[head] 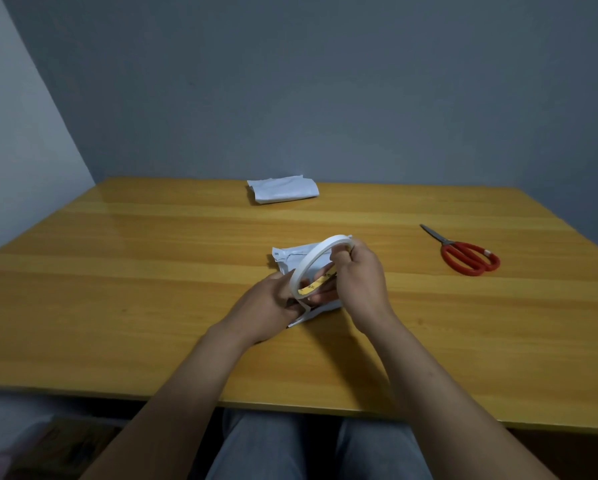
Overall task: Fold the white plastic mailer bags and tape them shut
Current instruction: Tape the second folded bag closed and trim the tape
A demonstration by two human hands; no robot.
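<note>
Looking down through the head camera, you have 2 white mailer bags on the wooden table (152, 271). The far mailer bag (283, 190) lies folded into a compact packet at the middle of the far edge, and it looks finished, though you cannot tell from here whether tape holds it. The near mailer bag (290, 254) sits at the table's centre, folded and partly hidden beneath your hands; no tape shows on the part you can see. You hold 1 tape roll (314, 254) tilted just above that bag. Your right hand (359, 275) has its fingers curled round the upper rim of the roll, gripping it. Your left hand (273, 303) pinches the roll's lower edge, where a loose white strip (299, 315) hangs down toward the bag. Whether that strip touches the bag you cannot tell. 1 pair of red-handled scissors (463, 252) rests closed near the right edge, well apart from both bags and from both hands. By my judgement you are roughly halfway: 1 bag appears done, and the other is folded but needs a length of tape drawn off, pressed across the fold and cut free. Count in all: 2 bags, 1 roll, 1 pair of scissors, 2 hands.
</note>
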